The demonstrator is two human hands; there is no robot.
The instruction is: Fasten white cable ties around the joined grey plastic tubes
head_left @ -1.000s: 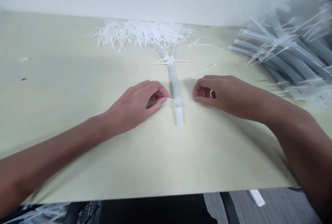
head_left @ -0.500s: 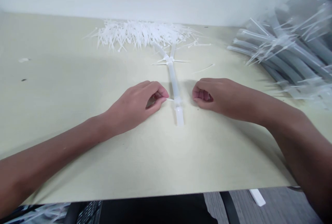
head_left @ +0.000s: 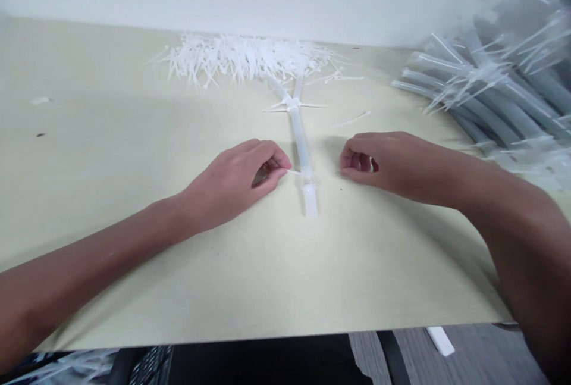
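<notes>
One cable tie [head_left: 292, 171] pinched in left hand [head_left: 232, 180]; right hand [head_left: 379, 162] just beside tube [head_left: 300, 147]

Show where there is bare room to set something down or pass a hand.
The widest bare patch of the tabletop lies left of the left hand, below the heap of white cable ties. Another runs along the near edge, below the right hand. It is crowded at top right, by the grey tubes, and around the translucent tube between the hands.

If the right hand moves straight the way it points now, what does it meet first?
Probably the translucent plastic tube lying just ahead of the right hand, though the depth is hard to judge from this view.
</notes>
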